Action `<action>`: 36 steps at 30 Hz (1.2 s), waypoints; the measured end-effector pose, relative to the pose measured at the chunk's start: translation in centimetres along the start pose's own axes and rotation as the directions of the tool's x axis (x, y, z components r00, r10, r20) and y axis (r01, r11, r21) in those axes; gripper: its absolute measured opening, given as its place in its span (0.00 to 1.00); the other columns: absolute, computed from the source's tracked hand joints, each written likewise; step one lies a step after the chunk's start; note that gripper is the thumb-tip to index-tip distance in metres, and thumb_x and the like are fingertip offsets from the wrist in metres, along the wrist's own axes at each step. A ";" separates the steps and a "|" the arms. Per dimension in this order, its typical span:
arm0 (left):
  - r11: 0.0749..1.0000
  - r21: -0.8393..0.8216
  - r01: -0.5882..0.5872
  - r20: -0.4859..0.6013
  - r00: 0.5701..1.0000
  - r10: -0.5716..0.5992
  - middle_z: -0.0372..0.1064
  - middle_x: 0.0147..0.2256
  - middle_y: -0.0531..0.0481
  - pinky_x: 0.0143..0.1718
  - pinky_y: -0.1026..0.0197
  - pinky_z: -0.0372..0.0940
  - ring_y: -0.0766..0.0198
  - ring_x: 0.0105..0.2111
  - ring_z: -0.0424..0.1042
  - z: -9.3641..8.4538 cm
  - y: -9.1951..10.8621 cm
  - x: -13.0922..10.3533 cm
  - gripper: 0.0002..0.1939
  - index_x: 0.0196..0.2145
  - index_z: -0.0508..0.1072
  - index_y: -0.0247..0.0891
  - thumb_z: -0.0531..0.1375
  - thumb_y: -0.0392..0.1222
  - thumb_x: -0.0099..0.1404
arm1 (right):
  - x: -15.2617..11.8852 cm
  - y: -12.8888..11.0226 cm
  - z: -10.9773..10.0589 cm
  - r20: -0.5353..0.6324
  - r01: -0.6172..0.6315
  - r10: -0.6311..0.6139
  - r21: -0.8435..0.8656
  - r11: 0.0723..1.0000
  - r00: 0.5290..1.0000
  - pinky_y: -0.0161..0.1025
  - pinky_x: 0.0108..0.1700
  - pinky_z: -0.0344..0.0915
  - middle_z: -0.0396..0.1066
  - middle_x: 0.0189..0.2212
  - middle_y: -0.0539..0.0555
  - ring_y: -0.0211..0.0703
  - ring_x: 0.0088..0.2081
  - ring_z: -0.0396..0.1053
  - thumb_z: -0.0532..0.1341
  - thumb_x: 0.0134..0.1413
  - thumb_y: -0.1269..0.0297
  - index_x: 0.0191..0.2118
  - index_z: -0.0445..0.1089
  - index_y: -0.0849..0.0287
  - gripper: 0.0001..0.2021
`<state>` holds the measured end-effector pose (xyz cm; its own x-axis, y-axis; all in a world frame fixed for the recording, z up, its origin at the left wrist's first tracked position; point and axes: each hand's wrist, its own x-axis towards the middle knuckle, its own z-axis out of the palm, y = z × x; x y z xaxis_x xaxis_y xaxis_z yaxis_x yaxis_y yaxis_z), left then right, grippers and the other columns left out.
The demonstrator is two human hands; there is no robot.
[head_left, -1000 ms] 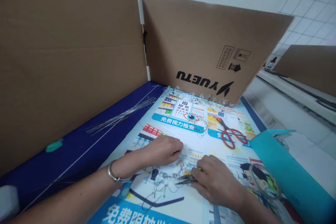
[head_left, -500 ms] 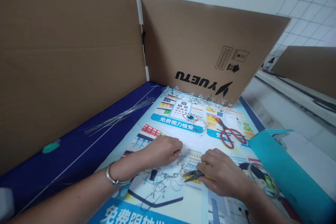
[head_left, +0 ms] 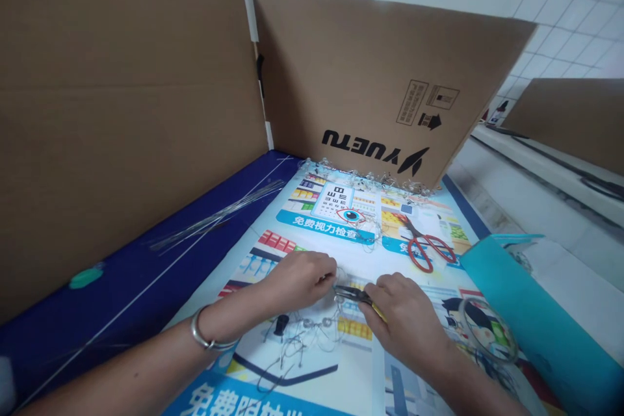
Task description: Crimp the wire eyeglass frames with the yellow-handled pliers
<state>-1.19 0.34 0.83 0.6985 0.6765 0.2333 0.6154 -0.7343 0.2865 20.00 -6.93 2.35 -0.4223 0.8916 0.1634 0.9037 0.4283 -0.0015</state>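
Observation:
My left hand (head_left: 306,278), with a silver bangle on its wrist, is closed in a pinch on thin wire. A wire strand with clear beads (head_left: 316,323) hangs below the fingers, its loose ends spreading over the printed sheet. In my right hand (head_left: 402,312) is a pair of pliers (head_left: 351,294) with yellow handles and dark jaws. The jaw tips point left and reach the wire just beside my left fingertips. Whether the jaws grip the wire is too small to tell. Red-handled scissors (head_left: 423,252) lie beyond my right hand.
Cardboard panels (head_left: 341,78) stand at the left and back. Beaded wire pieces (head_left: 370,179) line the back panel's foot. Straight wires (head_left: 219,216) lie on the blue surface at left. A wire coil (head_left: 489,331) and a teal box (head_left: 531,312) are at right.
The pliers have moved up and left, from beside the hanging beads to the wire at my left fingertips. Their jaws now lie more level. My left hand has barely moved.

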 end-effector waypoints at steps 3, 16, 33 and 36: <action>0.997 0.023 0.067 -0.039 0.997 -0.066 0.68 0.25 0.52 0.27 0.65 0.53 0.65 0.26 0.66 0.2 0.6 0.0 0.08 0.26 0.68 0.37 0.51 0.35 0.60 | 0.1 -0.3 0.0 -0.028 -0.037 0.036 -0.060 0.997 0.999 0.41 0.36 0.49 0.64 0.30 0.55 0.45 0.35 0.58 0.52 0.57 0.60 0.35 0.66 0.57 0.09; 0.964 -0.110 0.242 -0.009 0.970 -0.245 0.68 0.22 0.53 0.24 0.67 0.52 0.68 0.23 0.64 0.5 1.8 -0.2 0.08 0.25 0.69 0.37 0.52 0.35 0.58 | 0.0 -0.3 0.6 -0.107 0.052 -0.070 -0.159 0.986 0.992 0.42 0.33 0.46 0.63 0.27 0.53 0.45 0.32 0.57 0.54 0.56 0.64 0.32 0.65 0.57 0.06; 0.976 -0.097 0.194 0.000 0.981 -0.195 0.68 0.24 0.53 0.25 0.67 0.52 0.68 0.23 0.64 0.6 1.8 -0.3 0.07 0.26 0.68 0.37 0.51 0.34 0.59 | -0.2 0.3 1.6 -0.133 0.137 -0.171 -0.233 0.963 0.976 0.42 0.31 0.45 0.62 0.26 0.52 0.45 0.31 0.56 0.56 0.54 0.67 0.31 0.63 0.57 0.03; 0.979 -0.079 0.186 -0.015 0.982 -0.187 0.68 0.24 0.53 0.25 0.67 0.52 0.67 0.23 0.64 0.6 1.8 -0.4 0.08 0.25 0.68 0.37 0.51 0.34 0.58 | -0.2 0.3 1.7 -0.128 0.149 -0.185 -0.248 0.957 0.974 0.41 0.31 0.45 0.62 0.26 0.51 0.44 0.31 0.57 0.57 0.54 0.67 0.31 0.63 0.57 0.02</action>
<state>-0.10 -1.29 0.70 0.5651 0.8029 0.1896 0.7036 -0.5891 0.3973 20.23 -6.71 0.67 -0.5695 0.7709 0.2853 0.8197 0.5066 0.2674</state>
